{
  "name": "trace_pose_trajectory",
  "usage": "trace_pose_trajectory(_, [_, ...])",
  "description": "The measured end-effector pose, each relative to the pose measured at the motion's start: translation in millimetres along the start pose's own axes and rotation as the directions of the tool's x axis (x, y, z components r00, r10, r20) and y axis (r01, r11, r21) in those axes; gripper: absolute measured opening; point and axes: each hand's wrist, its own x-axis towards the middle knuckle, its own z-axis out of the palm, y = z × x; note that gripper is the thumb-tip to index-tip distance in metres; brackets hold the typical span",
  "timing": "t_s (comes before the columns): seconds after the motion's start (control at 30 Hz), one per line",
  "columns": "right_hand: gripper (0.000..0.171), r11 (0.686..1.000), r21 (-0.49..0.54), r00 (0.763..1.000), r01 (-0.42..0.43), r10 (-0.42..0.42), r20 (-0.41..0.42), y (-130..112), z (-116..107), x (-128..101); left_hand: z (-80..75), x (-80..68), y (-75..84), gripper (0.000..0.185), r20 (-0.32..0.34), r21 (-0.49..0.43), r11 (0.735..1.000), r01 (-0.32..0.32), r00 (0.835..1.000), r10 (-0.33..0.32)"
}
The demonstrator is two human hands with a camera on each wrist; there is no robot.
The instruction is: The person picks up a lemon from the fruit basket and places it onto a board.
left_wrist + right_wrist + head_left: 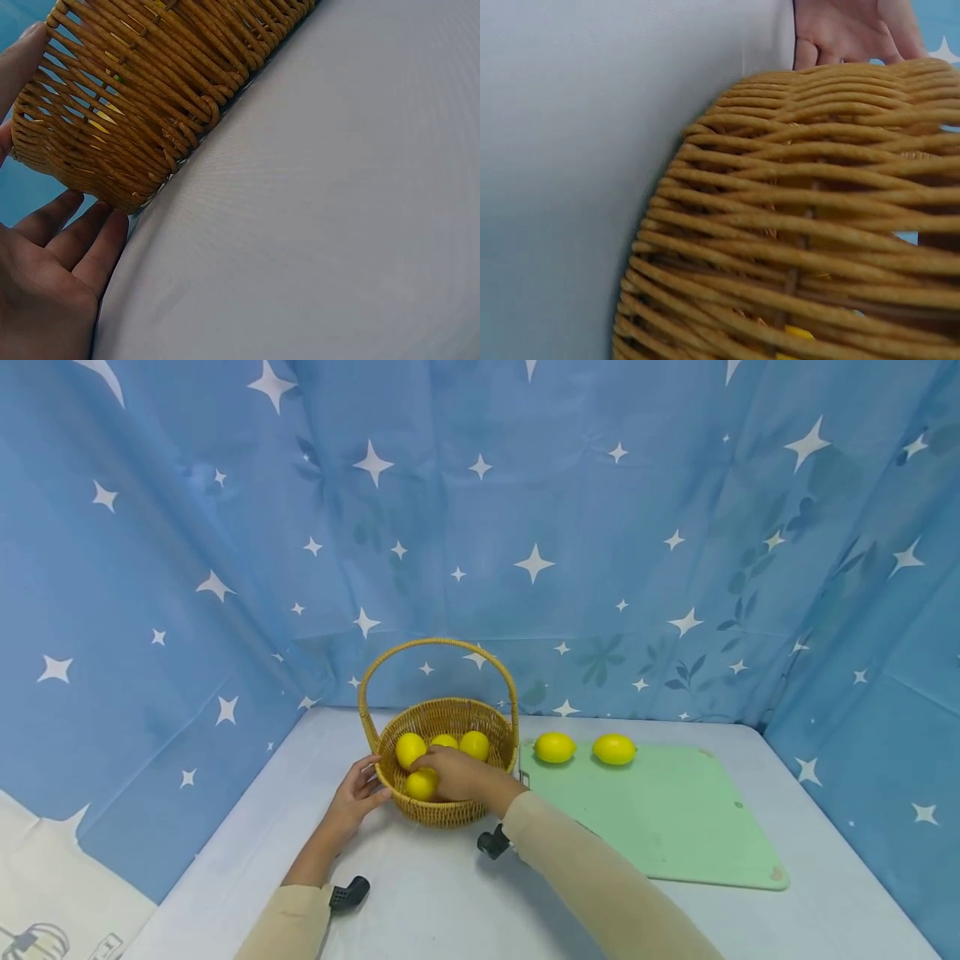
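Showing no readable writing: basket (450, 814)

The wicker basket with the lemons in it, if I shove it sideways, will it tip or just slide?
The basket probably slides: its base looks wide and the lemons sit low inside. The tall handle could tip it if pushed there. The left hand steadies its side.

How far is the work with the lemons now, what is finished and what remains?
Two yellow lemons already lie on the pale green cutting board. The right hand is inside the woven wicker basket, on a lemon; the left hand rests against its side. About three more lemons remain inside.
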Motion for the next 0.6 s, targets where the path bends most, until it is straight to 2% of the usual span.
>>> trace_pose_trajectory(0.23, [0.054,0.999,0.007,0.999,0.033,-0.032,-0.029,4.0,-9.1,-8.6,-1.3,1.3,-0.2,0.066,-0.006,0.016,1.000,-0.017,1.000,0.017])
trace_pose_trajectory(0.6, [0.055,0.998,0.056,0.997,0.030,-0.026,-0.075,12.0,-18.6,-24.7,1.4,-1.4,7.3,0.068,-0.008,-0.005,1.000,0.016,1.000,-0.016])
